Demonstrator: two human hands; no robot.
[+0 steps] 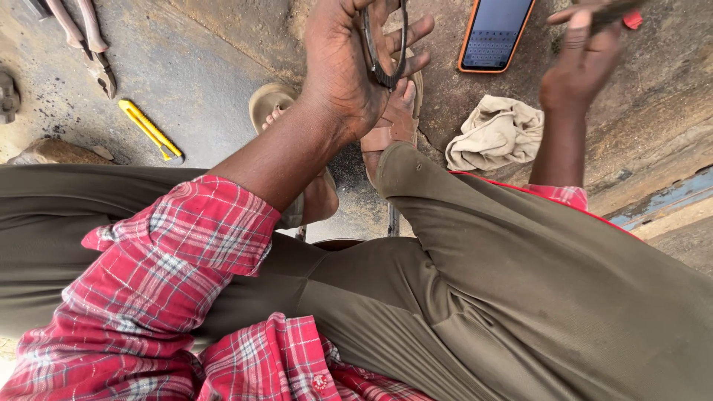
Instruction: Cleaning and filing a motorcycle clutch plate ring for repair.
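The left hand [349, 63] is curled around a dark metal ring [385, 48], held upright on edge. To its right, level with it, the right hand [583, 63] pinches a slim red-tipped tool [620, 11]. Beyond lie a beige rag [496, 132] and a phone [496, 33] on the dusty concrete floor [200, 74].
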